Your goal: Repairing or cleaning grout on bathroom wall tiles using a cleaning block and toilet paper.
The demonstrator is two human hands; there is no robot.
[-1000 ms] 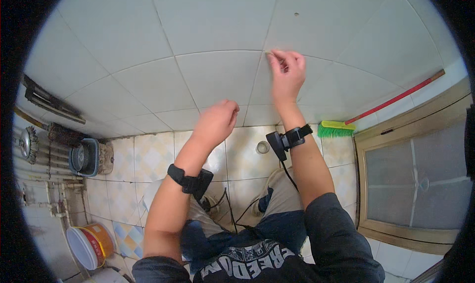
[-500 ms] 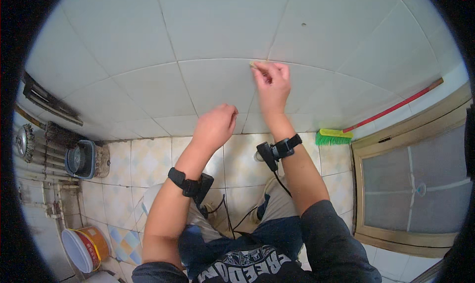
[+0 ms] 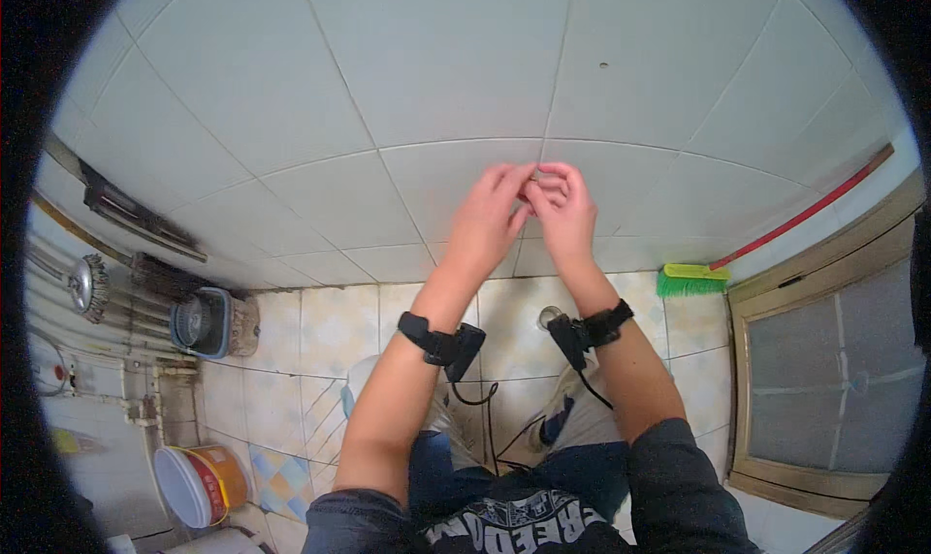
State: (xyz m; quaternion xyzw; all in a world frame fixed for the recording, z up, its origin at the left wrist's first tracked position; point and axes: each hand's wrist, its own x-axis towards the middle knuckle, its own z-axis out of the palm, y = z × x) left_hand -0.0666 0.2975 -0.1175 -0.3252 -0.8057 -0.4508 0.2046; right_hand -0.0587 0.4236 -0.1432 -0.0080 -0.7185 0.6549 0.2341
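Note:
My left hand (image 3: 487, 215) and my right hand (image 3: 565, 213) meet in front of the pale tiled wall (image 3: 446, 79), their fingertips touching. Both are closed in a pinch. A tiny yellowish bit (image 3: 532, 179) shows between the fingertips, too small to name; the fingers hide most of it. The hands are near a vertical joint between tiles, and I cannot tell whether they touch the wall. Each wrist wears a black strap with a small box and cable, the left strap (image 3: 441, 346) and the right strap (image 3: 592, 331).
A green broom (image 3: 691, 280) with a red handle leans at the right, beside a framed glazed door (image 3: 834, 379). At the left are pipes (image 3: 145, 399), a blue-grey basin (image 3: 226, 321) and an orange-and-white bucket (image 3: 202, 486). A floor drain (image 3: 550, 316) lies below my right hand.
My right hand has come down from the tile joint, and my left hand has risen to meet it. The view has shifted, so the room appears lower and farther right.

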